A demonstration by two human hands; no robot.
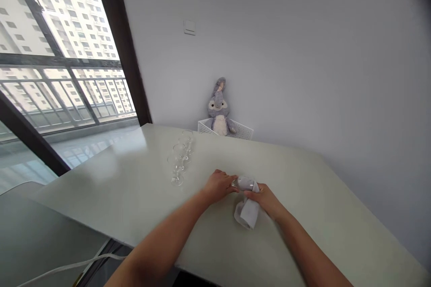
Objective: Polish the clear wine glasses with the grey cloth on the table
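A clear stemmed glass (245, 183) lies sideways in the air over the white table, between my two hands. My left hand (220, 185) is closed around its stem end. With my right hand (264, 197) I grip a white cloth (249, 213), pressed to the rim end of the glass; part of the cloth hangs down below the fingers. Left of my hands, several clear stemmed glasses (179, 163) stand upright in a row running away from me.
The white table (148, 188) reaches to the wall. Behind its far edge, a grey plush toy (220, 110) sits in a white perforated basket (244, 132). A white cable (72, 265) runs below the near left edge. A large window (63, 49) is at the left.
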